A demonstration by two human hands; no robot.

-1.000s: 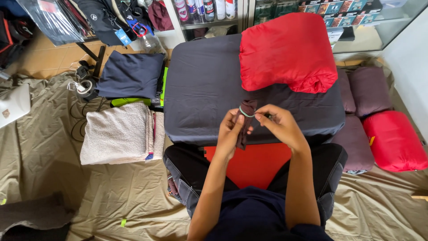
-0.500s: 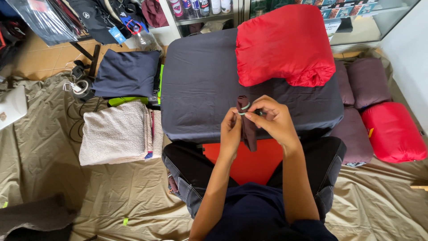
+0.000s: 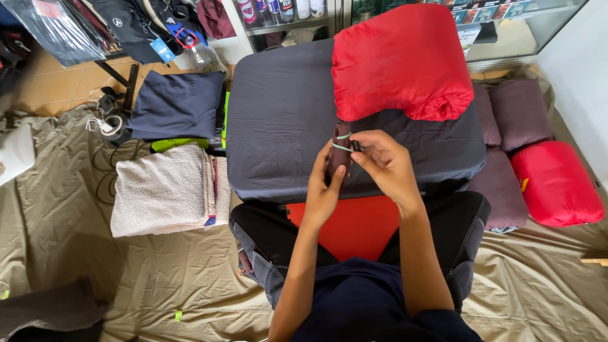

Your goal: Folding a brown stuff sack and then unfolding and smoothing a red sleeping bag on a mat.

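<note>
My left hand point(image 3: 324, 190) grips a small rolled dark maroon pouch point(image 3: 339, 152), held upright over the front edge of a dark grey padded mat point(image 3: 278, 120). A pale elastic band point(image 3: 341, 147) circles the roll near its top. My right hand point(image 3: 383, 164) pinches that band at the roll's right side. A puffy red bag point(image 3: 399, 60) lies on the mat's far right corner. A red flat piece point(image 3: 354, 225) rests on my lap beneath my forearms.
A folded beige towel point(image 3: 164, 190) and a folded navy cloth point(image 3: 177, 104) lie to the left on an olive ground sheet point(image 3: 57, 240). Maroon pouches point(image 3: 519, 114) and a red stuffed bag point(image 3: 554, 183) sit at the right. Shelves and hanging bags line the back.
The roll has been turned more upright and raised slightly. My right hand has pulled the pale band around its upper part.
</note>
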